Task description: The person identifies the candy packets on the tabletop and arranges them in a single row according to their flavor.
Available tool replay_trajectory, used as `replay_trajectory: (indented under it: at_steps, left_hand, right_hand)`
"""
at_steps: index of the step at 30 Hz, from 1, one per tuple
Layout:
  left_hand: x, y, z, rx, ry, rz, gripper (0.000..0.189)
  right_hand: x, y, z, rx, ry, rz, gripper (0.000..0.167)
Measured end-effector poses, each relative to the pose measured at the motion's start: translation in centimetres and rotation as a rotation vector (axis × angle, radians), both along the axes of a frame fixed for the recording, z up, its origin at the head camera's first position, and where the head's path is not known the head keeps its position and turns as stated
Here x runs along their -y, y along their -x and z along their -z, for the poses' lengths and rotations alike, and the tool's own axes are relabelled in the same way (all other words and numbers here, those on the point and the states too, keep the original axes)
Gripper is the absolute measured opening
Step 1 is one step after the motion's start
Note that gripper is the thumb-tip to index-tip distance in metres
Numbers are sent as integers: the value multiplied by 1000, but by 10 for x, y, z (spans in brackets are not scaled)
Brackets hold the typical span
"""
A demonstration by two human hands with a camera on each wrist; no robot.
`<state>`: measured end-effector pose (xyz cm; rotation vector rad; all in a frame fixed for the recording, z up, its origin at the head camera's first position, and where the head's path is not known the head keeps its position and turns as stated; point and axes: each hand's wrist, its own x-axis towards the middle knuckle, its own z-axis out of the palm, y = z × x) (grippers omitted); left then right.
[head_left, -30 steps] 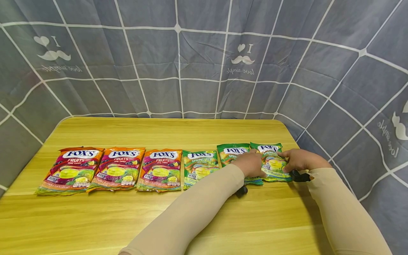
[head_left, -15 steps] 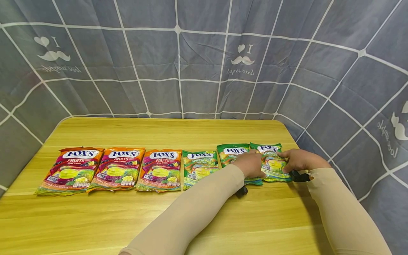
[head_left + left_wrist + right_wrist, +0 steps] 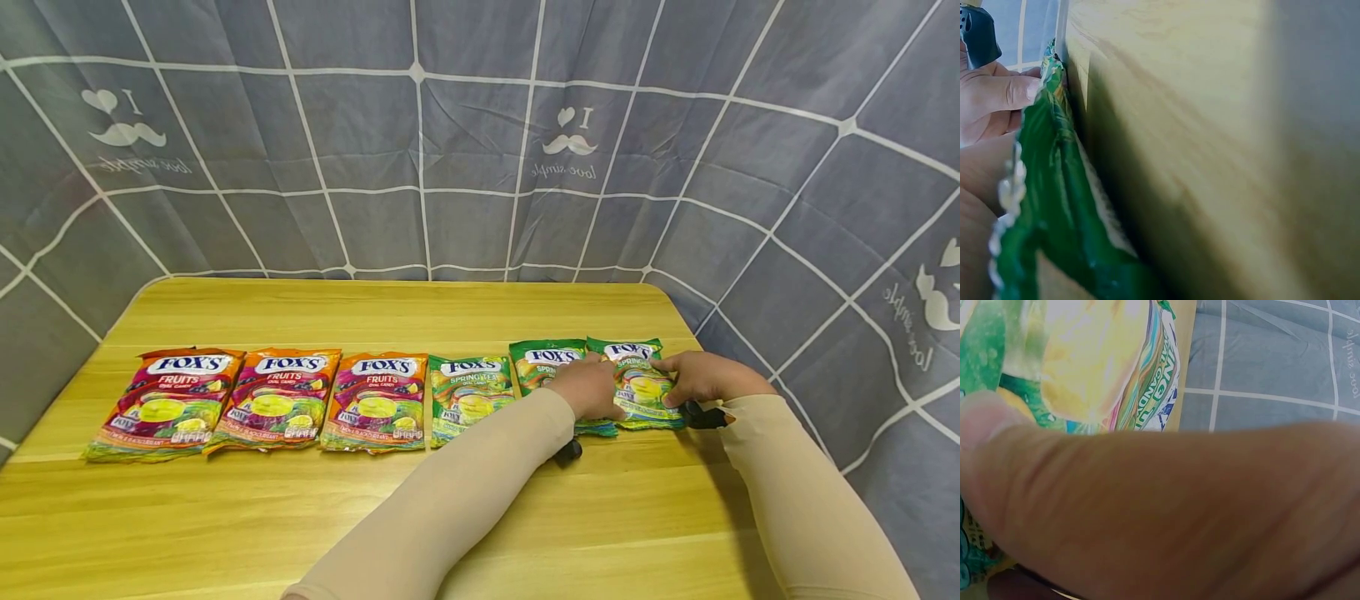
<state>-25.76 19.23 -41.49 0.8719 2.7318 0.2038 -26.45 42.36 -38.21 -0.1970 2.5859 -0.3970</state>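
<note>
At the right end of a row of candy bags lies a green FOX'S Spring Tea candy bag (image 3: pixel 639 385), face up. My left hand (image 3: pixel 591 387) grips its left edge and covers part of the neighbouring green candy bag (image 3: pixel 542 358). My right hand (image 3: pixel 702 377) holds the right edge, thumb on the front. Seen by the left wrist camera, the crimped green bag edge (image 3: pixel 1047 169) runs close along the tabletop, with a thumb (image 3: pixel 1019 92) pressed to it farther up. The right thumb (image 3: pixel 991 422) lies across the printed front in the right wrist view.
A third green candy bag (image 3: pixel 468 387) lies left of these, partly behind the left sleeve (image 3: pixel 450 492). Farther left are three orange-and-purple FOX'S Fruits bags (image 3: pixel 272 400). The wooden table (image 3: pixel 225 533) meets a grey checked curtain (image 3: pixel 480 225) at its back and sides.
</note>
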Motion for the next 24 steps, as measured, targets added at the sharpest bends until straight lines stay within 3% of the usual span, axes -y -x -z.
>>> replay_trajectory:
  at_steps: [24]
  left_hand:
    - [0,-1,4,-33,0,10,83]
  right_hand:
    - [-2,0,1,-16,-9,-20,85]
